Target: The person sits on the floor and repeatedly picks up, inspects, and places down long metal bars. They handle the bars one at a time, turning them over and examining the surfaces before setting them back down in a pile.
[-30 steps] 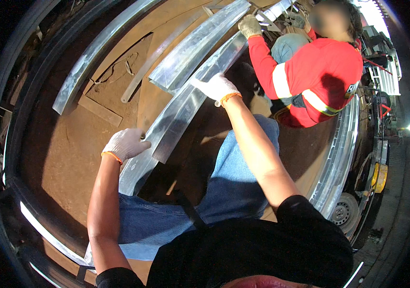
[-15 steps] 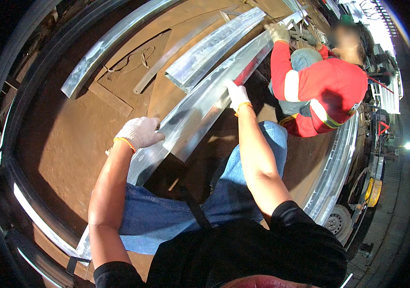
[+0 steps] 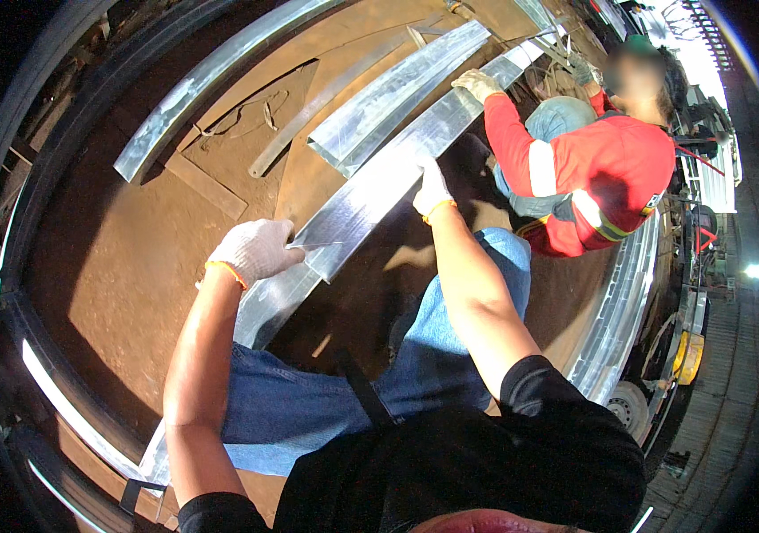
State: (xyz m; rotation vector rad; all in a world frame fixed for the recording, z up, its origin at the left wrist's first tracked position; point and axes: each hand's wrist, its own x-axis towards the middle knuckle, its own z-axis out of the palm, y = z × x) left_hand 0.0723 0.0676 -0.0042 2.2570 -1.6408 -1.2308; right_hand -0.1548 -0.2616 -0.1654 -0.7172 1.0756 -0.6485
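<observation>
- Left hand [image 3: 258,250], in a white knitted glove, is clamped on the near end of a long shiny metal panel [image 3: 379,182], fingers wrapped over its lower corner.
- Right hand [image 3: 432,188], gloved the same, grips the right-hand edge of that same panel a little further along, fingers curled over the rim.
- The panel runs slantwise away from the wearer, up and to the right, lifted a bit above the rusty brown deck [image 3: 122,266] and over the wearer's blue-jeaned knees.
- At the far end, a co-worker in a red jacket [image 3: 592,169] with pale stripes crouches, one gloved hand [image 3: 475,83] resting on the panel's top.
- Just left of it lies a second folded metal panel [image 3: 397,89], and beyond that a narrow strip [image 3: 326,111] flat on the deck.
- Another long silver rail [image 3: 210,80] lies well apart, toward the left edge.
</observation>
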